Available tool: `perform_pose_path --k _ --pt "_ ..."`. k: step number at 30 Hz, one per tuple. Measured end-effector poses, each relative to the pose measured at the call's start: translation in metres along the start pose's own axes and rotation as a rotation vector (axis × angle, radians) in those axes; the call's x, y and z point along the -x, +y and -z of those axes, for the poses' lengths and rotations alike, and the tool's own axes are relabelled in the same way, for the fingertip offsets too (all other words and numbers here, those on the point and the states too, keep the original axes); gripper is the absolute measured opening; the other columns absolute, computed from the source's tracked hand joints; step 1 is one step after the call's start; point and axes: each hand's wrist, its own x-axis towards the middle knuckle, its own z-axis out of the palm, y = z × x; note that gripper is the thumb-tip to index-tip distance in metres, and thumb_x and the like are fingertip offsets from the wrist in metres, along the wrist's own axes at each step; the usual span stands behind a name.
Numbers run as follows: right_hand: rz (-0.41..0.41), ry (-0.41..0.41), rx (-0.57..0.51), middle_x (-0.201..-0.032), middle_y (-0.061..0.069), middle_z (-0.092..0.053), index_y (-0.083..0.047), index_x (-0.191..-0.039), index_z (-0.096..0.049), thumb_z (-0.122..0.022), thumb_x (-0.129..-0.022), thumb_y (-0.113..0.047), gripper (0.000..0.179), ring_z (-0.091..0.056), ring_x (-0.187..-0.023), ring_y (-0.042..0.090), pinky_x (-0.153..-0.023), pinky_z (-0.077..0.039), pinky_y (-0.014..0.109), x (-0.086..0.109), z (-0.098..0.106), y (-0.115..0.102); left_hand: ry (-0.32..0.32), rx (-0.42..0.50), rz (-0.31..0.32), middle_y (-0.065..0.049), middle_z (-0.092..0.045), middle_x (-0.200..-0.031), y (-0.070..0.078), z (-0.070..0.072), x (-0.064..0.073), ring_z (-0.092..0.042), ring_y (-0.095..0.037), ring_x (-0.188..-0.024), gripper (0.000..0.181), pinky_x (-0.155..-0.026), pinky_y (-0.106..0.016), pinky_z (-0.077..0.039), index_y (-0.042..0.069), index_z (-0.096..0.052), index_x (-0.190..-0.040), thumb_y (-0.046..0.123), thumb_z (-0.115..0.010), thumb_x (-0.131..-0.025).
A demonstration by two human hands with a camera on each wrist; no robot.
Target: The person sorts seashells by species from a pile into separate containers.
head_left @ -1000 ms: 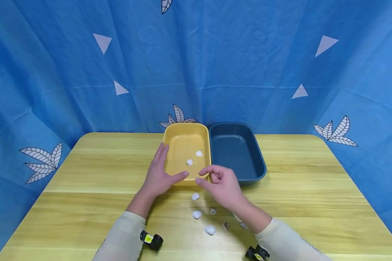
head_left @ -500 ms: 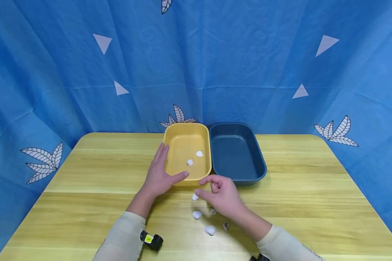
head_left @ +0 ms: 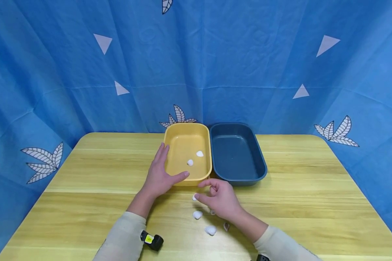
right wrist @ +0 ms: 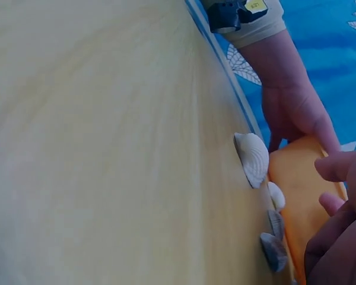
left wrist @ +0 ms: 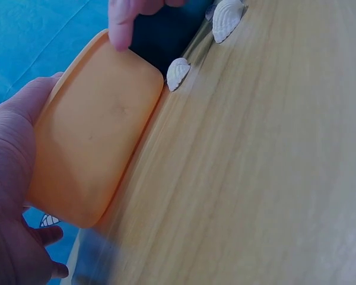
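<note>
My left hand [head_left: 158, 177] rests on the left and front rim of a yellow plastic tray [head_left: 183, 127], fingers spread and thumb straight along the front. Inside lie two white seashells, one nearer [head_left: 190, 162] and one farther [head_left: 199, 153]. Just in front of the tray, my right hand [head_left: 223, 198] hovers with thumb and index finger apart and nothing between them. Its thumb tip partly covers a white seashell [head_left: 194, 198] on the table. Two more white seashells, one [head_left: 197, 215] and a larger one [head_left: 210, 230], lie closer to me. Ridges show on a seashell [left wrist: 227, 21] in the left wrist view.
A dark blue tray [head_left: 238, 157] stands against the yellow one's right side. Two small darker shells, one [head_left: 226, 227] by the right forearm and one [head_left: 212, 212] partly behind the hand, lie on the wooden table [head_left: 313, 203]. A blue curtain [head_left: 235, 65] hangs behind.
My right hand has come back from the yellow tray's front rim, down toward the white seashell before it. The left hand, the trays and the shells have stayed in place.
</note>
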Motion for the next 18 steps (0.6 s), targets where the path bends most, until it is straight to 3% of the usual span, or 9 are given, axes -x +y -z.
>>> perform_pose_path --k 7,18 --pt "-0.046 -0.014 0.023 -0.05 -0.006 -0.034 -0.006 -0.103 -0.073 -0.084 -0.081 -0.017 0.027 -0.033 -0.04 0.008 -0.038 -0.027 0.019 0.0003 -0.0034 0.0061 0.002 0.001 -0.002 -0.002 -0.004 -0.167 -0.0003 -0.0004 -0.0002 -0.014 -0.034 -0.148 0.118 -0.112 -0.058 -0.024 0.013 -0.019 -0.161 0.065 -0.078 -0.073" --pt "-0.01 -0.035 0.167 -0.048 -0.006 -0.039 -0.008 -0.099 -0.073 -0.085 -0.079 -0.016 0.025 -0.038 -0.04 0.006 -0.038 -0.03 0.021 -0.0027 -0.0066 0.0106 0.003 0.009 0.002 0.0 -0.004 -0.167 -0.0015 -0.0003 -0.0002 -0.014 -0.033 -0.149 0.117 -0.113 -0.057 -0.024 0.014 -0.019 -0.161 0.064 -0.079 -0.073"
